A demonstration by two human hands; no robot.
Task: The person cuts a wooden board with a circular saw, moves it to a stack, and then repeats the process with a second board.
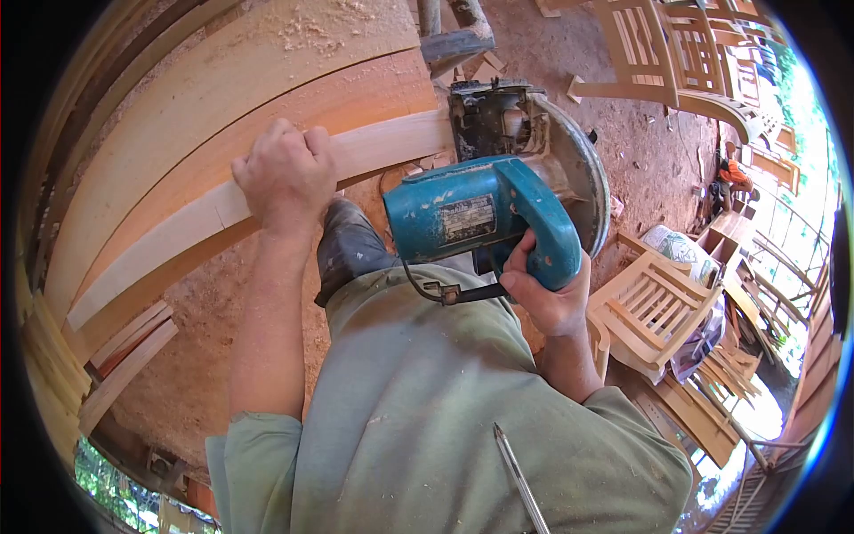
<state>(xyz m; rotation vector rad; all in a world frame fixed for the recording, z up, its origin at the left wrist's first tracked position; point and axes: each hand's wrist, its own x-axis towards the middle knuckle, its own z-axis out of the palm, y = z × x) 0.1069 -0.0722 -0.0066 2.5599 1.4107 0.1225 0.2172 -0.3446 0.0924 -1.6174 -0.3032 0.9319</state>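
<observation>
My right hand (pixel 549 285) is wrapped round the rear handle of a teal circular saw (pixel 449 214). The saw's round metal guard faces away to the right, and its base plate meets the right end of a long, pale wooden strip (pixel 382 145). On that strip, at the edge of the wide boards, rests my left hand (pixel 286 171), its fingers curled over the wood. Whether the blade is turning cannot be made out. A power cord (pixel 471 294) leaves the saw near the handle.
Sawdust lies on the wide boards (pixel 294 71) and the dirt floor (pixel 658 151). Wooden chairs (pixel 640 44) stand at the upper right, a slatted chair (pixel 654 307) at the right. Wood offcuts (pixel 133 356) lie at lower left. A pen (pixel 520 476) hangs at my shirt.
</observation>
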